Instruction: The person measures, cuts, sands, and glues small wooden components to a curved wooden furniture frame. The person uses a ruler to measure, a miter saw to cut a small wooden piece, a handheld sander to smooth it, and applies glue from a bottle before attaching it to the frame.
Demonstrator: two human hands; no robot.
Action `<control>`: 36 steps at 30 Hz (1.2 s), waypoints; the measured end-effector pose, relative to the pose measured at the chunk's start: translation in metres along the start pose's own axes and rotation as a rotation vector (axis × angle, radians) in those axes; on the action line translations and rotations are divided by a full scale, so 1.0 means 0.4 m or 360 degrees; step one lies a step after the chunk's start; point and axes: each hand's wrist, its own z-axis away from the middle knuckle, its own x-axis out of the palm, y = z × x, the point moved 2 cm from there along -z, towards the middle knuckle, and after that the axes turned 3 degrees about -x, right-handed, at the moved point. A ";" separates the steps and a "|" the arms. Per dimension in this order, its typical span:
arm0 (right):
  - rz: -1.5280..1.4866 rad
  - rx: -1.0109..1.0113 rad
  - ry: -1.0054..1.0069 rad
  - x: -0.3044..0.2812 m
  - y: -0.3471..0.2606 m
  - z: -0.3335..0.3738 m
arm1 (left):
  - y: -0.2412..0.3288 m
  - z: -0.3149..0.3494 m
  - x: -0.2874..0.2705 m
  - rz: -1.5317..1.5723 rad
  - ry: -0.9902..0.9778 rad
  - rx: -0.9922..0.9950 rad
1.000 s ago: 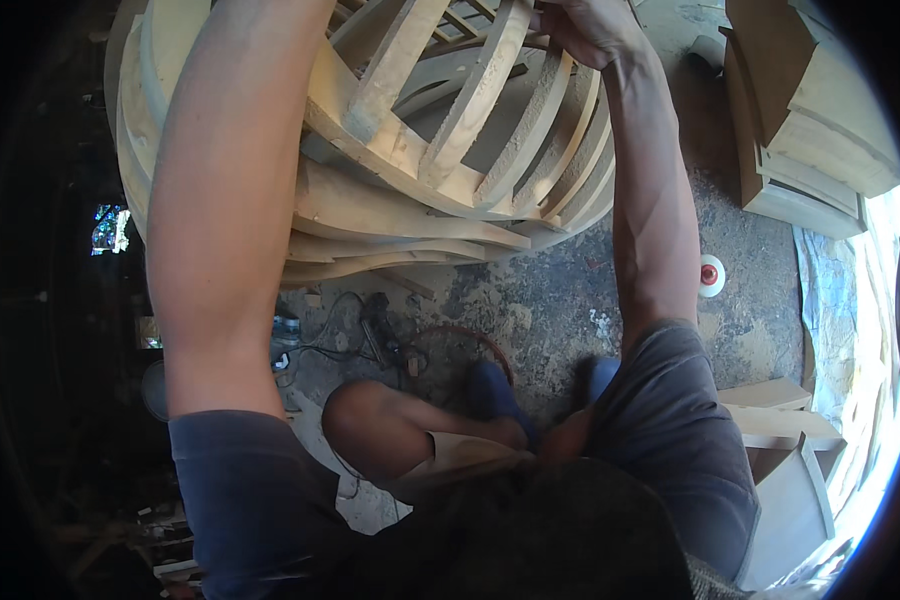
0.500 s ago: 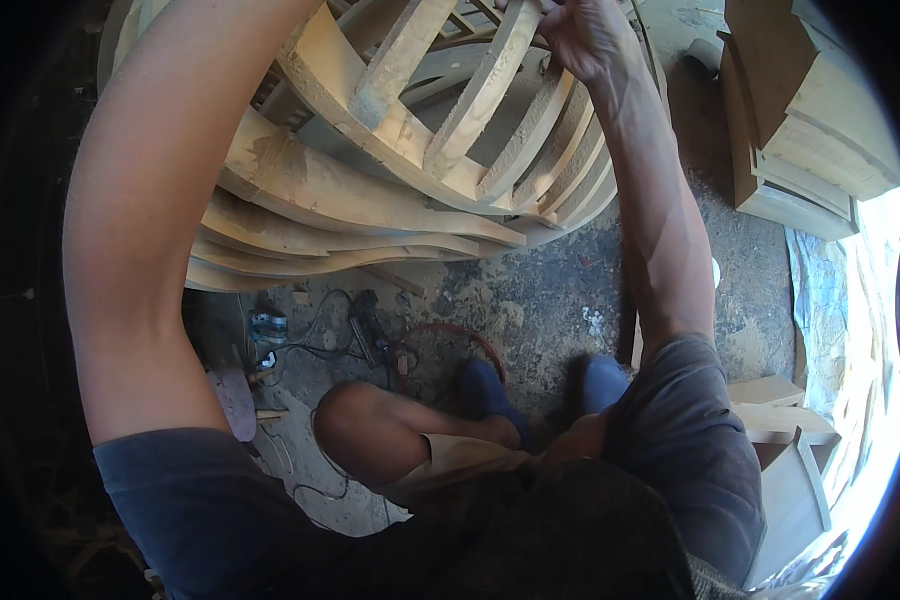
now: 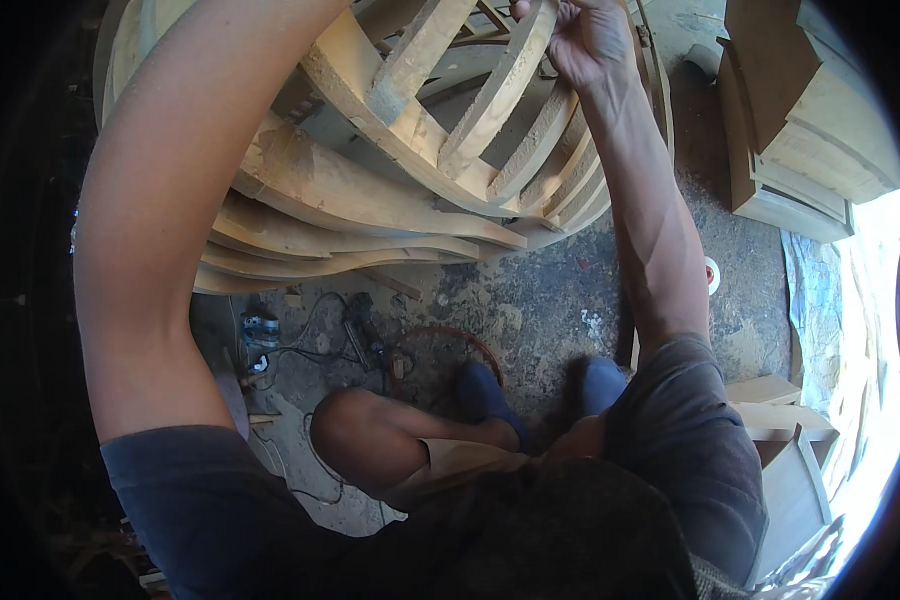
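Note:
A large curved wooden frame of pale, unfinished wood, with stacked wavy ribs along its lower side, fills the top of the view. Slanted slats cross its rounded opening. At the top edge, my right hand is closed with its fingers curled at one wooden slat. A fingertip shows on the slat's far left side; whose hand it belongs to is unclear. My left forearm reaches up across the frame's left part, and the left hand lies beyond the top edge, out of sight.
Pale wooden cabinet pieces stand at the right, with more panels below. Cables and a dark tool lie on the stained floor near my left knee. A white roll sits beside my right forearm. My feet wear blue shoes.
My left arm has shifted slightly right. The slats and the frame's left part appear a little further right, and my right hand sits slightly lower. More of the white roll shows.

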 end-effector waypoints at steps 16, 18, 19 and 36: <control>0.0146 0.0009 0.0482 0.034 0.000 0.005 | 0.024 -0.012 0.017 -0.0074 0.0039 -0.0149; 0.0107 -0.0019 0.0536 0.058 0.027 -0.008 | -0.008 -0.032 0.043 -0.0221 0.0125 -0.0177; 0.0358 0.0054 0.0530 0.058 0.044 -0.027 | -0.030 -0.045 0.051 -0.0361 0.0214 -0.0189; 0.0235 -0.0132 0.0496 0.031 0.075 -0.006 | -0.028 0.157 -0.010 0.0255 0.1066 0.0086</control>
